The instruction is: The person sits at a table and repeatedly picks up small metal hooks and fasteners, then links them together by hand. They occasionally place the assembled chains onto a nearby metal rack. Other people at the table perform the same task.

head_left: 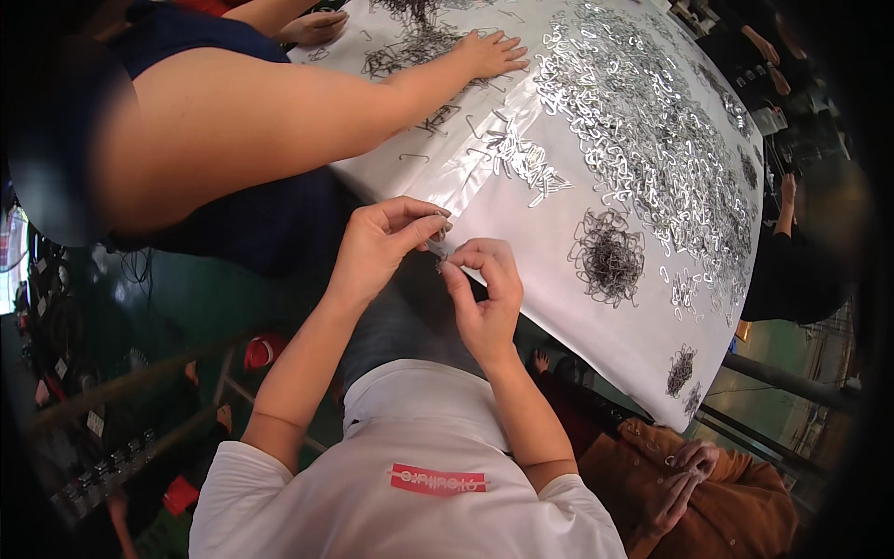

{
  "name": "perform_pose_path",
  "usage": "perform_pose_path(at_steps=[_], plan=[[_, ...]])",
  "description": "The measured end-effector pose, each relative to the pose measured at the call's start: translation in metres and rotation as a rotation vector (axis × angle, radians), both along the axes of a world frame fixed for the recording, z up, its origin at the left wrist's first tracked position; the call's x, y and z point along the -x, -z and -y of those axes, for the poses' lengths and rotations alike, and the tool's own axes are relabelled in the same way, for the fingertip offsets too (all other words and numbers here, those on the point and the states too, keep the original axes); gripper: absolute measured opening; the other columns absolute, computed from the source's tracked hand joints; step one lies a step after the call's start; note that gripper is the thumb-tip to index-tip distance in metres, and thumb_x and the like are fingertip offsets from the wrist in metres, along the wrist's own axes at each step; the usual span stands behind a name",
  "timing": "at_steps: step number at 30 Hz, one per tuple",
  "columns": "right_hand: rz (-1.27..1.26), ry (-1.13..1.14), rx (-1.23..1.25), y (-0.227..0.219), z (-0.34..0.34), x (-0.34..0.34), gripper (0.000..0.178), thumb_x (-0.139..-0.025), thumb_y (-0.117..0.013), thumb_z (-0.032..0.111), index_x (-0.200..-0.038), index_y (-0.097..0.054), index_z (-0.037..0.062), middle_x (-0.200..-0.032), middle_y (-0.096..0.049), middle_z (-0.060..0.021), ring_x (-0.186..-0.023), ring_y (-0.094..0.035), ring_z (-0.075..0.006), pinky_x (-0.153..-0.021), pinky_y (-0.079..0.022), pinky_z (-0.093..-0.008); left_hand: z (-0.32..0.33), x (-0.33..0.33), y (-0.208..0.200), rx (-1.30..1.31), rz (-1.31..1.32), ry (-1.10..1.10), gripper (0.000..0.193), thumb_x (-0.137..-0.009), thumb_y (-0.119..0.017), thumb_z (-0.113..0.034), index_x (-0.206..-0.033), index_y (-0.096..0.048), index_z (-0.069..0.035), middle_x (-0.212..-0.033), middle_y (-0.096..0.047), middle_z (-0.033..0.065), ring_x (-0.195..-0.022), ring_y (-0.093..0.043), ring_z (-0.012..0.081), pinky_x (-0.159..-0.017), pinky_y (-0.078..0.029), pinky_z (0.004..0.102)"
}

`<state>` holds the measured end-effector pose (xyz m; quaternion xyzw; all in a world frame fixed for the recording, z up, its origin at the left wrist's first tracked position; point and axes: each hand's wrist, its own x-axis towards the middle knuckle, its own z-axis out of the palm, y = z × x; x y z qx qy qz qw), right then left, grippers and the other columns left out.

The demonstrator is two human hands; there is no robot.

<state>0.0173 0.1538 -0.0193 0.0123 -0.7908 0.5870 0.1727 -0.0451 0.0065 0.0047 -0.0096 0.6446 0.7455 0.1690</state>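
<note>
My left hand (377,247) is in front of my body at the table's near edge, thumb and forefinger pinched together. Lower and to the right, my right hand (486,298) also pinches with thumb and forefinger, close to the left fingertips. Bits of grey metal show at both pinches, too small and covered to make out their shape. Ahead of the hands lies a small group of shiny silver metal pieces (521,160). To the right is a round heap of dark bent wire pieces (610,258).
A large pile of silver hook-shaped pieces (652,130) spreads over the white-covered table (549,270). A co-worker's arm (270,126) reaches across from the left, hand flat near more wire pieces (414,51). Another person in brown (736,503) works at the lower right.
</note>
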Motion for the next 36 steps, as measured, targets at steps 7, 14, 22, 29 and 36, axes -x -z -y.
perform_pose_path(at_steps=[7, 14, 22, 29, 36], plan=[[-0.077, 0.020, -0.077, 0.004, 0.005, 0.004, 0.009, -0.076, -0.072, 0.006, -0.084, -0.066, 0.0058, -0.092, -0.060, -0.0074, -0.085, -0.055, -0.0240, -0.076, -0.042, -0.0334, -0.003, -0.022, -0.010, 0.000, -0.140, -0.096, 0.014, -0.085, -0.067, -0.003, -0.097, -0.069, 0.003, -0.086, -0.069, 0.0048, -0.078, -0.063, 0.0067, -0.070, -0.050, 0.0207], [-0.075, 0.047, -0.098, 0.007, 0.008, 0.002, 0.012, -0.074, -0.073, 0.005, -0.083, -0.066, 0.0062, -0.090, -0.060, -0.0072, -0.086, -0.055, -0.0236, -0.078, -0.040, -0.0334, -0.007, -0.029, -0.004, 0.134, -0.270, -0.203, 0.010, -0.082, -0.070, -0.003, -0.091, -0.069, 0.000, -0.086, -0.069, 0.0041, -0.074, -0.060, 0.0065, -0.064, -0.047, 0.0210], [-0.111, 0.021, -0.265, 0.016, 0.010, 0.005, 0.013, -0.073, -0.073, 0.004, -0.084, -0.065, 0.0067, -0.089, -0.060, -0.0070, -0.086, -0.055, -0.0240, -0.079, -0.041, -0.0346, -0.003, -0.029, 0.005, 0.236, -0.426, -0.253, 0.009, -0.079, -0.070, -0.002, -0.088, -0.071, -0.003, -0.089, -0.069, 0.0056, -0.076, -0.062, 0.0124, -0.063, -0.047, 0.0241], [-0.067, -0.045, -0.205, 0.033, -0.012, 0.065, 0.009, -0.080, -0.068, 0.006, -0.087, -0.064, 0.0028, -0.088, -0.060, -0.0103, -0.077, -0.058, -0.0266, -0.070, -0.045, -0.0360, 0.007, -0.033, 0.015, 0.245, -0.468, -0.250, 0.013, -0.077, -0.072, 0.000, -0.089, -0.072, -0.003, -0.091, -0.069, 0.0075, -0.077, -0.062, 0.0136, -0.064, -0.047, 0.0243], [0.214, -0.028, -0.669, 0.063, -0.003, 0.205, 0.021, -0.084, -0.066, 0.022, -0.092, -0.068, 0.0035, -0.091, -0.065, -0.0134, -0.081, -0.064, -0.0296, -0.071, -0.050, -0.0384, 0.007, -0.043, 0.011, 0.274, -0.472, -0.246, 0.014, -0.076, -0.072, 0.001, -0.090, -0.072, -0.004, -0.091, -0.069, 0.0086, -0.077, -0.064, 0.0145, -0.064, -0.049, 0.0242]])
